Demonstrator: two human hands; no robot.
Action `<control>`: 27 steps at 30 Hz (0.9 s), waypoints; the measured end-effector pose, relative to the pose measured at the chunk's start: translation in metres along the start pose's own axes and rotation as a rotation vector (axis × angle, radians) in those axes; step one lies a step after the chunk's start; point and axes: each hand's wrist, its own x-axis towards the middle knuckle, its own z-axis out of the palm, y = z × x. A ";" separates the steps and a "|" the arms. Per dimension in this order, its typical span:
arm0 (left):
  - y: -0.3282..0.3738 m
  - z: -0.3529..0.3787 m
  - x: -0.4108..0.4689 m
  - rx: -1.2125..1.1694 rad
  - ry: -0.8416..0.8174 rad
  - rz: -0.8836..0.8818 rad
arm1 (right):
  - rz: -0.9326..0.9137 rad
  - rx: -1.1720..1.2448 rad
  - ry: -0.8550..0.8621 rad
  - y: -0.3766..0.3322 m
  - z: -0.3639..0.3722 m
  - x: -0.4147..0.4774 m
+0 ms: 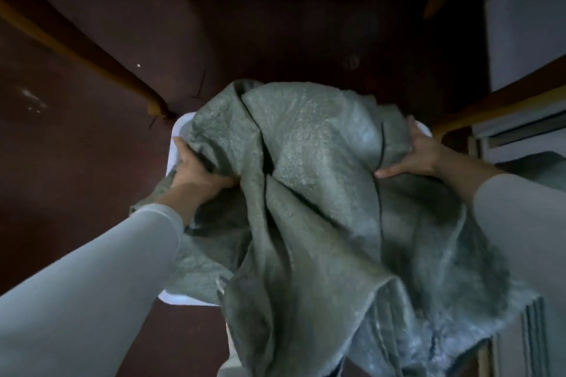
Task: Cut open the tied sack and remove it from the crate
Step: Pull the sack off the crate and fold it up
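Your left hand is clenched into a fold of the sack. Your right hand is splayed flat against its far side, pressing rather than gripping. The sack sits bunched over the white crate, with loose cloth spilling off the near edge. Risks: the open-palm side slips and the load swings left, or trailing cloth snags the rim and drags the crate across the floor.
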 end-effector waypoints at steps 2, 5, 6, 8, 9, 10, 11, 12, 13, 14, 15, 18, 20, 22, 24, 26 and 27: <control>-0.004 0.008 -0.009 0.057 -0.009 0.032 | -0.082 -0.091 0.024 -0.002 0.016 -0.006; -0.012 0.010 -0.023 0.145 -0.026 0.054 | -0.071 -0.106 0.071 -0.007 0.035 -0.022; -0.014 0.010 -0.029 0.150 -0.030 0.074 | -0.076 -0.085 0.078 -0.009 0.039 -0.029; -0.017 0.010 -0.043 0.146 -0.044 0.095 | -0.083 -0.050 0.088 -0.014 0.042 -0.046; -0.018 0.008 -0.051 0.140 -0.052 0.093 | -0.084 -0.047 0.097 -0.019 0.040 -0.059; -0.018 0.006 -0.059 0.137 -0.061 0.090 | -0.084 -0.053 0.115 -0.021 0.039 -0.070; -0.018 0.003 -0.066 0.139 -0.065 0.089 | -0.072 -0.071 0.136 -0.023 0.036 -0.082; -0.016 -0.001 -0.073 0.150 -0.067 0.094 | -0.049 -0.091 0.150 -0.023 0.032 -0.092; -0.014 -0.006 -0.079 0.164 -0.067 0.094 | -0.014 -0.097 0.167 -0.024 0.028 -0.103; -0.011 -0.011 -0.085 0.184 -0.062 0.097 | 0.019 -0.087 0.199 -0.025 0.021 -0.114; -0.006 -0.018 -0.093 0.203 -0.052 0.094 | 0.062 -0.054 0.238 -0.027 0.013 -0.126; 0.007 -0.038 -0.112 0.190 -0.010 0.097 | 0.179 0.166 0.362 -0.034 -0.017 -0.155; 0.016 -0.052 -0.123 0.123 0.006 0.123 | 0.191 0.287 0.449 -0.044 -0.041 -0.178; 0.022 -0.063 -0.133 0.063 0.017 0.162 | 0.179 0.397 0.574 -0.054 -0.062 -0.202; 0.026 -0.074 -0.143 0.024 0.017 0.203 | 0.130 0.530 0.683 -0.065 -0.080 -0.227; 0.028 -0.084 -0.152 -0.030 0.016 0.185 | 0.073 0.575 0.733 -0.073 -0.093 -0.249; 0.030 -0.089 -0.158 -0.050 0.021 0.172 | 0.049 0.600 0.757 -0.075 -0.100 -0.259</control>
